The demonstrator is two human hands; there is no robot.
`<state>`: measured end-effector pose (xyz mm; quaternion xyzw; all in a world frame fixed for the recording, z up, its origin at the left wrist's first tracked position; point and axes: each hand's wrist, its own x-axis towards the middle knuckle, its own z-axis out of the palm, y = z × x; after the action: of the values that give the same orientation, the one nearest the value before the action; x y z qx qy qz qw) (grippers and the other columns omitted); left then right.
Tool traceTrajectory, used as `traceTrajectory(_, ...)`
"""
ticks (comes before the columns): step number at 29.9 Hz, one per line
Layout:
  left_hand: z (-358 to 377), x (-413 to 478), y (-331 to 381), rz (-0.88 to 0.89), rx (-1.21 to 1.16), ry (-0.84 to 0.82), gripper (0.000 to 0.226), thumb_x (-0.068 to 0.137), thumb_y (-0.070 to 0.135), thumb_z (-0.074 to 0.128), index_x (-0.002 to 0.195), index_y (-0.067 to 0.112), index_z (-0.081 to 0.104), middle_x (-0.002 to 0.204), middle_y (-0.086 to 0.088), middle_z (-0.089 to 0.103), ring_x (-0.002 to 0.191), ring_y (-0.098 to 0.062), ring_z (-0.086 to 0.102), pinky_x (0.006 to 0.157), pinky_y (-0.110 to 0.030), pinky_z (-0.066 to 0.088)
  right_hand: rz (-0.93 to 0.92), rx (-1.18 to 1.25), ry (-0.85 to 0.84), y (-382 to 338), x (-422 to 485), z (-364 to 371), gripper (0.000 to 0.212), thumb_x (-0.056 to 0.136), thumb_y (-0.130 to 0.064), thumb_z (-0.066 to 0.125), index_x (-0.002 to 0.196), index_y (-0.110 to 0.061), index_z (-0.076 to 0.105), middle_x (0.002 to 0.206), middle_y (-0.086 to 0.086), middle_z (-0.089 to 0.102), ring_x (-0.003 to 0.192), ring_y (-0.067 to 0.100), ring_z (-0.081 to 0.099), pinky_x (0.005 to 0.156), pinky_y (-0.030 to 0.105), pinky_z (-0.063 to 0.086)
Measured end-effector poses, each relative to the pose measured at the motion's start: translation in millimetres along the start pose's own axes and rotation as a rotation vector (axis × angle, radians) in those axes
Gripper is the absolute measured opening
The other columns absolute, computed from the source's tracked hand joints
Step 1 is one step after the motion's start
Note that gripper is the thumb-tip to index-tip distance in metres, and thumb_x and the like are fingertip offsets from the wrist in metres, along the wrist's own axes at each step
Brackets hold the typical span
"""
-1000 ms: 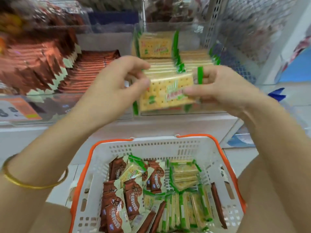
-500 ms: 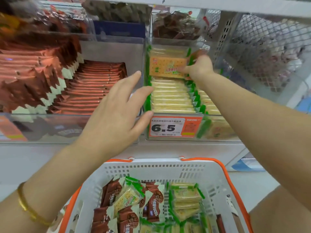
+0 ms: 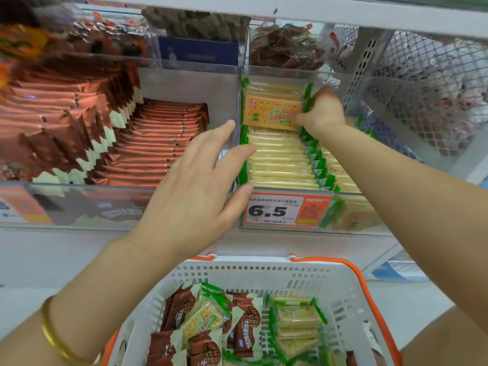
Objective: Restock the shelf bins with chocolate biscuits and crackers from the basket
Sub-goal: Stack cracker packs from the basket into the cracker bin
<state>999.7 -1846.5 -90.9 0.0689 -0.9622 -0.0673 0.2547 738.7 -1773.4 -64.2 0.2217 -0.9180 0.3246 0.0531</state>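
We see the right hand's (image 3: pixel 320 112) thumb pressed on the printed face of a cracker packet (image 3: pixel 272 112) and its fingers (image 3: pixel 314 97) curled round the packet's right end, gripping it. The packet is at the back of the cracker bin (image 3: pixel 287 229), behind a row of packets standing on edge. Its face is tilted towards us and its long axis runs left to right across the bin. The hand hides its right end. The left hand (image 3: pixel 195 186) is spread and holds nothing, in front of the divider beside the price tag (image 3: pixel 286 211); we cannot tell whether it touches. Below, the basket (image 3: pixel 264 276) holds chocolate biscuits (image 3: pixel 182 310) and crackers, its near part cut off.
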Motion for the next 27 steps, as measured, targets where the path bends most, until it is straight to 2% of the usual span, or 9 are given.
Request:
traceTrajectory(4,-1.0,0.1,-0.7,0.001,-0.021,0.009,0.055,0.091,0.046,0.038,0.139,0.019,0.044,0.153,-0.011,0.027,0.141,-0.026,0.022,0.108,-0.044,0.029,0.009,0.044,-0.006,-9.5,-11.3,-16.5,0.056,0.082,-0.027,0.073,0.123,-0.003,0.042,0.102,0.007,0.050,0.110,0.027,0.053,0.082,0.034,0.044)
traceTrajectory(8,-13.1,-5.8,10.7,0.117,-0.074,0.180,0.041,0.092,0.028,0.047,0.125,0.008,0.057,0.142,-0.016,0.041,0.131,-0.033,0.038,0.105,-0.046,0.032,-0.163,0.290,0.038,-18.7,-80.4,-67.0,0.020,0.084,-0.019,0.070,0.091,-0.018,0.051,0.076,-0.004,0.052,0.079,0.019,0.060,0.074,0.040,0.054)
traceTrajectory(11,-20.9,-23.5,30.9,0.286,-0.072,0.289,0.024,0.087,0.008,0.051,0.103,0.000,0.068,0.123,-0.018,0.058,0.108,-0.035,0.055,0.091,-0.044,0.040,-0.332,0.441,-0.221,-12.7,-173.9,-87.4,0.015,0.083,-0.017,0.068,0.076,-0.021,0.054,0.065,0.003,0.062,0.057,0.013,0.065,0.055,0.032,0.054)
traceTrajectory(13,-12.6,-44.1,35.5,0.346,-0.089,0.146,0.021,0.085,0.004,0.051,0.097,0.001,0.068,0.114,-0.016,0.062,0.100,-0.034,0.058,0.083,-0.045,0.043,-0.319,0.307,-0.540,4.5,-211.2,-67.7,0.010,0.081,-0.021,0.066,0.077,-0.021,0.057,0.065,0.002,0.063,0.059,0.013,0.066,0.056,0.033,0.054)
traceTrajectory(15,5.5,-73.0,30.7,0.347,-0.042,-0.114,0.020,0.084,0.005,0.051,0.096,0.004,0.067,0.112,-0.014,0.063,0.098,-0.033,0.058,0.077,-0.046,0.046,-0.265,0.041,-0.839,23.9,-228.3,-22.8,0.009,0.085,-0.023,0.066,0.084,-0.017,0.059,0.071,-0.003,0.063,0.068,0.014,0.067,0.063,0.034,0.054)
traceTrajectory(17,22.4,-97.9,21.2,0.311,0.032,-0.362,0.027,0.086,0.015,0.045,0.100,0.008,0.067,0.110,-0.011,0.063,0.097,-0.032,0.059,0.074,-0.047,0.050,-0.196,-0.128,-1.006,49.1,-237.0,32.9,0.011,0.089,-0.022,0.064,0.093,-0.012,0.060,0.083,0.001,0.064,0.078,0.020,0.067,0.066,0.033,0.052)
traceTrajectory(19,32.0,-111.4,15.5,0.199,0.103,-0.603,0.036,0.089,0.029,0.037,0.110,0.015,0.064,0.112,-0.005,0.061,0.104,-0.026,0.056,0.082,-0.044,0.050,-0.077,-0.141,-1.135,74.1,-249.8,84.9,0.016,0.091,-0.021,0.061,0.101,-0.009,0.057,0.094,0.011,0.066,0.084,0.026,0.069,0.071,0.036,0.056)
traceTrajectory(23,38.3,-109.8,5.9,-0.023,0.221,-0.965,0.035,0.098,0.041,0.037,0.126,0.024,0.050,0.122,0.000,0.053,0.115,-0.020,0.046,0.094,-0.038,0.044,0.033,-0.069,-1.066,93.6,-276.1,164.6,0.026,0.093,-0.022,0.058,0.112,-0.007,0.048,0.103,0.010,0.056,0.084,0.023,0.055,0.072,0.034,0.047)
traceTrajectory(27,35.7,-108.5,-2.6,-0.148,0.226,-1.147,0.037,0.099,0.041,0.037,0.128,0.023,0.048,0.126,-0.001,0.052,0.114,-0.020,0.050,0.094,-0.040,0.046,0.102,0.016,-0.920,90.2,-292.7,218.7,0.045,0.090,-0.026,0.061,0.126,-0.008,0.042,0.116,0.012,0.053,0.101,0.028,0.055,0.085,0.038,0.049)
